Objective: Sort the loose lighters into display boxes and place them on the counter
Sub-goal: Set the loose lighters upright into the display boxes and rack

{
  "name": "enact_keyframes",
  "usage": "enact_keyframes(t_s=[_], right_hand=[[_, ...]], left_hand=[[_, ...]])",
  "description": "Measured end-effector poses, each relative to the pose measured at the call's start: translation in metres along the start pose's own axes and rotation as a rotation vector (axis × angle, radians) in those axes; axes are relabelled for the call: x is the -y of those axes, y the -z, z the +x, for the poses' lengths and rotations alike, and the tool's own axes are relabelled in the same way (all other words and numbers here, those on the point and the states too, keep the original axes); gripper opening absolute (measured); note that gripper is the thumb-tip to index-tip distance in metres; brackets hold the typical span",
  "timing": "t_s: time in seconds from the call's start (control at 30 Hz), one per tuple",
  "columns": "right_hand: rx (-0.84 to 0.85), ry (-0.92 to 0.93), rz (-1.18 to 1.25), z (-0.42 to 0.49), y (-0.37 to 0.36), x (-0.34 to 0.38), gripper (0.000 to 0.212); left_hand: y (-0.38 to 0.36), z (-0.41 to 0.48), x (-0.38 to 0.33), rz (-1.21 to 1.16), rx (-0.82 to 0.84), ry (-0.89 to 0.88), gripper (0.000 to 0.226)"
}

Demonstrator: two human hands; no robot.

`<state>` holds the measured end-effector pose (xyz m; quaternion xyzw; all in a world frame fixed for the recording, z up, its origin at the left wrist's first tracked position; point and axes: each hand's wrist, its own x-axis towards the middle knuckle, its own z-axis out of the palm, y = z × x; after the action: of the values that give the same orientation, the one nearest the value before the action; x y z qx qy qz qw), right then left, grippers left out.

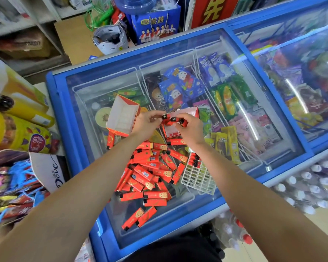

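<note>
A heap of loose red lighters (150, 173) lies on the glass lid of a blue chest freezer (284, 163). My left hand (148, 123) and my right hand (189, 127) meet above the heap, together gripping a small bunch of red lighters (171, 120) with their black tops facing up. Under my hands stands a red-and-white display box (170, 132). A second, empty display box (123, 116) with white dividers sits tilted just left of my left hand. A white plastic grid insert (198, 176) holding a few lighters lies right of the heap.
Ice-cream packets fill the wire baskets under the freezer glass (225, 95). A Dove box (49, 171) and sweets crowd the left side. Capped bottles (311, 188) stand at the lower right. A blue gift carton (155, 25) and shelves are behind the freezer.
</note>
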<state>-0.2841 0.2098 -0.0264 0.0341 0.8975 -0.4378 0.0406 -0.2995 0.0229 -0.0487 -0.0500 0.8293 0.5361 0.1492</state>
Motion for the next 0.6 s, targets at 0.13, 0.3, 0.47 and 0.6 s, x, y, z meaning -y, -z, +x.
enact_keyframes(t_s=[0.13,0.3,0.47,0.6], right_hand=[[0.060,0.039,0.059,0.005,-0.002,0.003,0.030],[0.067,0.051,0.080,0.006,-0.007,0.002,0.029],[0.080,0.054,0.057,0.009,-0.007,-0.003,0.030],[0.109,0.079,0.001,0.013,-0.004,-0.005,0.030]], left_hand=[[-0.003,-0.003,-0.006,-0.103,-0.024,0.035,0.025],[-0.003,-0.007,-0.011,-0.225,-0.022,0.058,0.022],[-0.001,-0.006,-0.011,-0.122,-0.039,0.053,0.017],[-0.004,-0.009,-0.018,-0.166,-0.063,0.116,0.018]])
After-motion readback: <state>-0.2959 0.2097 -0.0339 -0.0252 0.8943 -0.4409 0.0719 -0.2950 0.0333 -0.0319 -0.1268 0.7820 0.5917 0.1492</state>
